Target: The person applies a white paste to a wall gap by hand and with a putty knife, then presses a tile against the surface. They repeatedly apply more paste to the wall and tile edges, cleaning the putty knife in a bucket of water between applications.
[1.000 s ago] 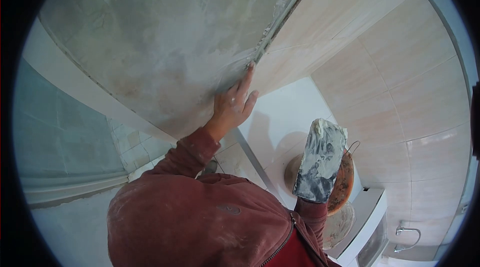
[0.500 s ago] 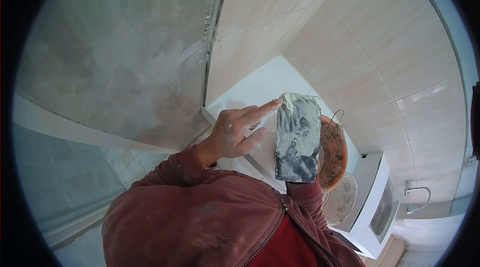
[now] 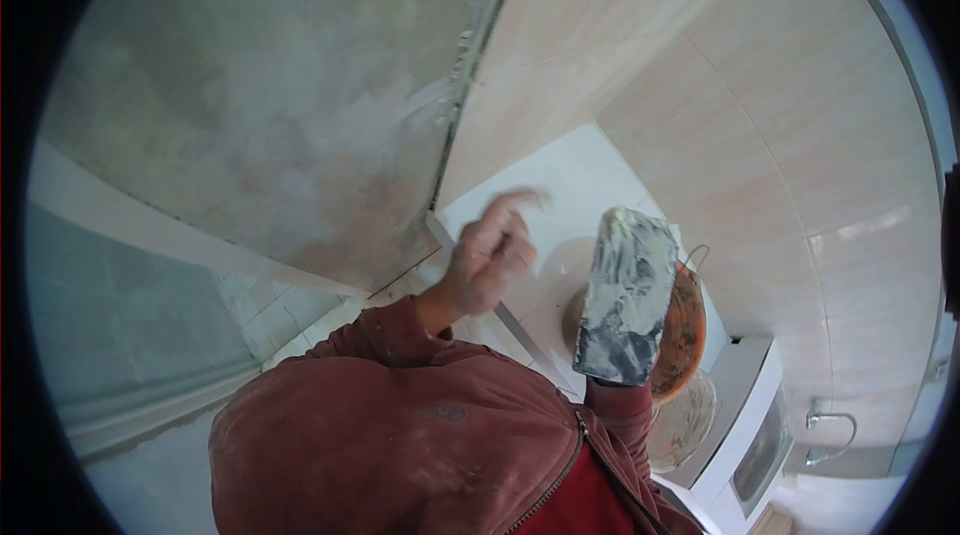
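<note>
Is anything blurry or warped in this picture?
In the head view, the left hand is blurred, probably by motion; the coated board looks sharper; glare streaks the tiled wall; dark rounded corners and bowed edges suggest a wide lens.

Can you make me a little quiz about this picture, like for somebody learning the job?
1. True or false: the left hand is touching the smeared board.
2. What colour is the rim of the bucket? A: blue. B: orange. C: green.
3. Which looks closer to the board in the picture: the bucket or the tap?

Key: 1 false, there is a gap; 2 B; 3 the bucket.
</note>
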Motion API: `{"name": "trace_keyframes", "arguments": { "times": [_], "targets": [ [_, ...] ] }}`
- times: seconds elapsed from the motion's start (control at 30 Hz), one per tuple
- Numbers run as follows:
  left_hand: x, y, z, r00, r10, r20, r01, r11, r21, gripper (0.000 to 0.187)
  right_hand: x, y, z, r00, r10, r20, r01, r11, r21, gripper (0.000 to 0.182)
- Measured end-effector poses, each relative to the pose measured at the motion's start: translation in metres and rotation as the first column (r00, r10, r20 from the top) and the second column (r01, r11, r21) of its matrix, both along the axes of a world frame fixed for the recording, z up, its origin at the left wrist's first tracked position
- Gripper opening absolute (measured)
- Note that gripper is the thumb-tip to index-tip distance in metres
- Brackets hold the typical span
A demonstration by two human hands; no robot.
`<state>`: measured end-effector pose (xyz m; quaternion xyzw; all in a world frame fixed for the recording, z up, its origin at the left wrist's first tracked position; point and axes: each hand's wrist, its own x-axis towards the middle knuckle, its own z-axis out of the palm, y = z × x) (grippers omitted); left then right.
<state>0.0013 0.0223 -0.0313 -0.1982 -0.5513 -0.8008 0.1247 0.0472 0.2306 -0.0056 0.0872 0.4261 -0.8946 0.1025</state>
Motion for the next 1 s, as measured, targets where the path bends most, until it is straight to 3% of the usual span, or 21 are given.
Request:
{"name": "trace_keyframes", "arguments": {
  "times": [0.03,0.07,0.13,0.27,0.33,0.43,0.53,0.57,0.63,0.77,0.83,1.0],
  "targets": [
    [-0.007,-0.012,-0.013,0.966,0.256,-0.04,-0.259,0.938,-0.232,0.06,-0.002,-0.001,0.001,1.0,0.02,-0.005,-0.02,1.0,0.006,0.036],
    [-0.012,-0.023,-0.017,0.962,0.271,-0.04,-0.273,0.933,-0.233,0.06,0.001,0.001,0.001,0.999,0.037,-0.01,-0.037,0.999,0.011,0.036],
    [-0.02,-0.038,-0.016,0.812,0.545,-0.209,-0.555,0.611,-0.564,0.068,0.004,0.001,0.001,0.998,0.063,-0.022,-0.062,0.998,0.023,0.036],
    [-0.035,-0.045,-0.01,0.735,0.608,-0.302,-0.634,0.458,-0.622,0.074,0.01,0.012,0.003,0.993,0.099,-0.058,-0.096,0.994,0.057,0.036],
    [-0.038,-0.046,-0.01,0.699,0.58,-0.419,-0.628,0.218,-0.747,0.072,0.005,0.01,0.003,0.991,0.115,-0.072,-0.109,0.991,0.077,0.036],
    [-0.031,-0.046,-0.019,0.741,0.574,-0.348,-0.592,0.314,-0.742,0.072,0.001,0.01,0.004,0.986,0.134,-0.103,-0.122,0.986,0.112,0.036],
    [-0.031,-0.05,-0.017,0.717,0.557,-0.419,-0.664,0.362,-0.654,0.072,0.002,0.007,0.003,0.981,0.148,-0.123,-0.132,0.982,0.135,0.036],
    [-0.031,-0.05,-0.012,0.717,0.558,-0.417,-0.662,0.36,-0.657,0.072,0.003,0.009,0.004,0.98,0.153,-0.125,-0.135,0.981,0.14,0.036],
    [-0.037,-0.049,0.0,0.726,0.579,-0.372,-0.586,0.236,-0.775,0.07,0.001,0.006,0.004,0.978,0.163,-0.13,-0.142,0.978,0.155,0.036],
    [-0.039,-0.049,-0.016,0.702,0.588,-0.402,-0.631,0.251,-0.734,0.07,0.006,0.006,0.002,0.969,0.179,-0.172,-0.146,0.971,0.19,0.036],
    [-0.034,-0.054,-0.015,0.729,0.553,-0.403,-0.643,0.352,-0.68,0.069,0.002,0.009,0.005,0.966,0.183,-0.182,-0.145,0.968,0.204,0.036],
    [-0.038,-0.051,0.008,0.773,0.56,-0.299,-0.534,0.319,-0.783,0.067,0.002,0.009,0.006,0.961,0.202,-0.187,-0.156,0.959,0.236,0.036]
  ]
}}
